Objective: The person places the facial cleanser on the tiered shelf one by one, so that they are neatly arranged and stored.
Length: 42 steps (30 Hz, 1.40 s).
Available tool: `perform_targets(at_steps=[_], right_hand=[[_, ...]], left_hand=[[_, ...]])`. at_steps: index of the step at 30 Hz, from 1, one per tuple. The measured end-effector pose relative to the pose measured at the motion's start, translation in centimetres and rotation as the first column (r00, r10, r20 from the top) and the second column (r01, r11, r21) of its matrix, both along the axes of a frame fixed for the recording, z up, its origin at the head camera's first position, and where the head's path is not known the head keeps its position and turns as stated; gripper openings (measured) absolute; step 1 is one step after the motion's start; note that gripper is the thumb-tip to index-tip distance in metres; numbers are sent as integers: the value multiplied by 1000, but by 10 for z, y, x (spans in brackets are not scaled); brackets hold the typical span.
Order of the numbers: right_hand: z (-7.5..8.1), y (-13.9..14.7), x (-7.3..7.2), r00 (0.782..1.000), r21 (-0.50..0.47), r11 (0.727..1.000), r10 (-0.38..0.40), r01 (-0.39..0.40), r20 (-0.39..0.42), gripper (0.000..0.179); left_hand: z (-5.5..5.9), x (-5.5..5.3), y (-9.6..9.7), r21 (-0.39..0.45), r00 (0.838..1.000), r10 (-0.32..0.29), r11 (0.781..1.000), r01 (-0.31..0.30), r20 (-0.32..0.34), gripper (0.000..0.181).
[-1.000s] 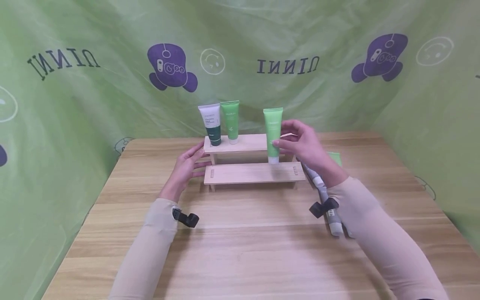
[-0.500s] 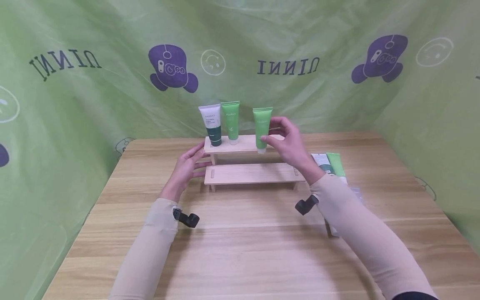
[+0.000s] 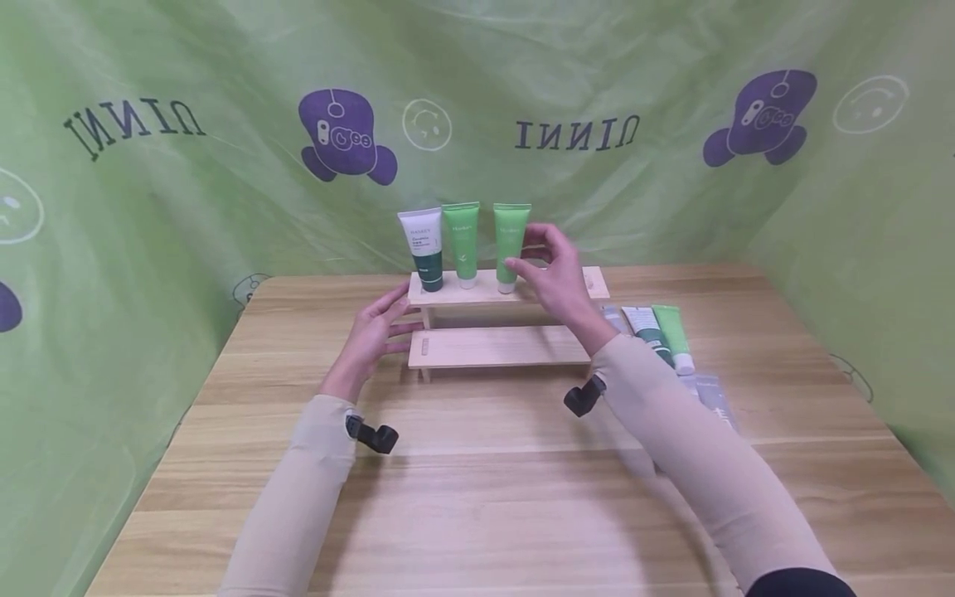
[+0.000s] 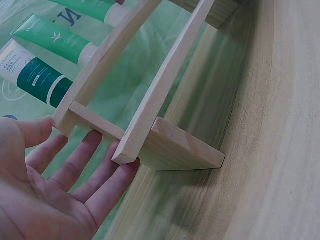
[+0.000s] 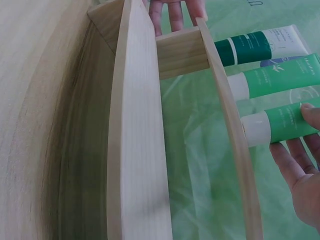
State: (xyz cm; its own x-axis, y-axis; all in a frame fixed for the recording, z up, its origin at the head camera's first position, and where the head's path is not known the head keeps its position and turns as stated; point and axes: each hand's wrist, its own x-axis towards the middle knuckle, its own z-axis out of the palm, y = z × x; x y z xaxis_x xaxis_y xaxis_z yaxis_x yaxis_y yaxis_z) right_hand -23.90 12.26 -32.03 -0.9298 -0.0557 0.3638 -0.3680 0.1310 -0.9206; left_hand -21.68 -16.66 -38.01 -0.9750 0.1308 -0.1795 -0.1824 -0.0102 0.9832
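My right hand [image 3: 559, 278] pinches a green squeeze tube [image 3: 511, 240] between thumb and fingers. The tube stands cap down at the upper step of a two-step wooden rack [image 3: 500, 347]; in the right wrist view its white cap [image 5: 256, 129] meets that step's edge. To its left, a second green tube [image 3: 462, 240] and a white and dark-green tube [image 3: 424, 249] stand upright on the same step. With fingers extended, my left hand [image 3: 367, 336] touches the rack's left end. In the left wrist view its fingertips [image 4: 127, 172] rest against the ends of both steps.
Right of the rack, several tubes lie on the wooden table [image 3: 462, 497]: a green one [image 3: 673, 336], a white and dark-green one [image 3: 647, 332] and a greyish one [image 3: 712, 398], partly behind my right forearm. A green printed curtain [image 3: 477, 50] hangs behind.
My right hand has carried the green tube leftward and back, from above the lower step to the upper step beside the other green tube. The left hand has stayed at the rack's end.
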Motion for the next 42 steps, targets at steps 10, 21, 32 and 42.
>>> perform_targets(at_steps=[10, 21, 32, 42], right_hand=[[-2, -8, -8, 999, -6, 1000, -26, 26, 26, 52], [-1, -10, -13, 999, -3, 1000, -18, 18, 41, 53], [-2, -12, -11, 999, 42, 999, -3, 1, 44, 51], [-4, -13, -10, 1000, 46, 998, 29, -29, 13, 50]], left_hand=[[-2, 0, -1, -3, 1000, 9, 1000, -9, 3, 49], [-1, -1, 1, -6, 1000, 9, 1000, -9, 1, 49], [-1, -1, 0, -8, 1000, 14, 1000, -13, 9, 49], [-1, 0, -1, 1, 1000, 14, 1000, -14, 5, 49]])
